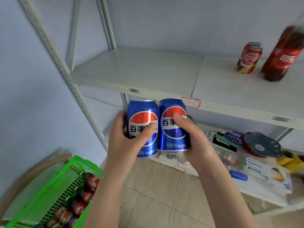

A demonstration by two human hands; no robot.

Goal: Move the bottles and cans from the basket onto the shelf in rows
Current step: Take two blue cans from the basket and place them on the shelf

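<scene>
My left hand (125,142) grips an upright blue Pepsi can (141,112). My right hand (195,140) grips a second blue Pepsi can (171,137) right beside it; the two cans touch. Both are held in front of the white shelf (139,69), just below its front edge. On the shelf's right part stand red Coca-Cola cans (249,58) and a dark cola bottle (283,55). The green basket (65,181) sits at the lower left, with several red-labelled cola bottles (87,195) lying in it.
A lower shelf (263,185) at the right holds stationery, boxes, tape and a blue item. A slotted white upright (54,51) runs along the shelf's left side. Tiled floor (156,195) lies below my arms. The left wall is pale blue.
</scene>
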